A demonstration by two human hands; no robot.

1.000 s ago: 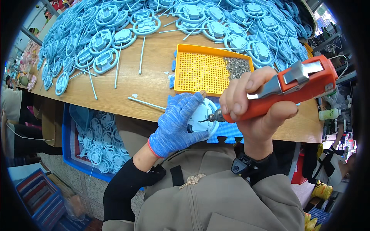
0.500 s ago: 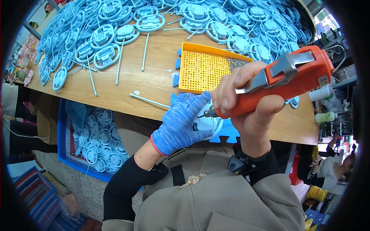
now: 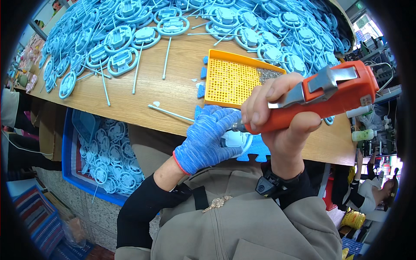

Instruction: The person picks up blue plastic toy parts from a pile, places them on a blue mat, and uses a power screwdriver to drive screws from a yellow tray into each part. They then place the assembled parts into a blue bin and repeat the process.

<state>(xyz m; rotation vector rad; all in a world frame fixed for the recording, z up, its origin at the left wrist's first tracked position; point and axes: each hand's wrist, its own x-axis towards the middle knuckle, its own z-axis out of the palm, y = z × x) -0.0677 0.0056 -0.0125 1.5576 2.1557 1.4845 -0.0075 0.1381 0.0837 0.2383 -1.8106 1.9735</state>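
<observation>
My left hand (image 3: 206,141), in a blue knit glove, presses a light-blue plastic ring-shaped part (image 3: 236,139) down, fingers and thumb around its near left side. A thin light-blue rod (image 3: 173,113) runs under that hand; whether it joins the part is hidden. In my bare right hand (image 3: 285,151) is an orange-red electric screwdriver (image 3: 323,104) with a metal lever, lying nearly level. Its bit end points at the part beside my gloved fingers, which partly cover the contact. Beneath the part lies a blue foam mat (image 3: 259,149).
Just beyond my hands stands a yellow perforated tray (image 3: 232,80) with small metal screws (image 3: 268,74) at its right. Light-blue parts (image 3: 119,39) are heaped along the table's far side. A blue bin (image 3: 68,160) of similar pieces stands below left. Another person (image 3: 372,193) is at the far right.
The whole view has shifted slightly. Both hands keep their grips, and the screwdriver stays against or close to the part. The person at the far right has moved an arm.
</observation>
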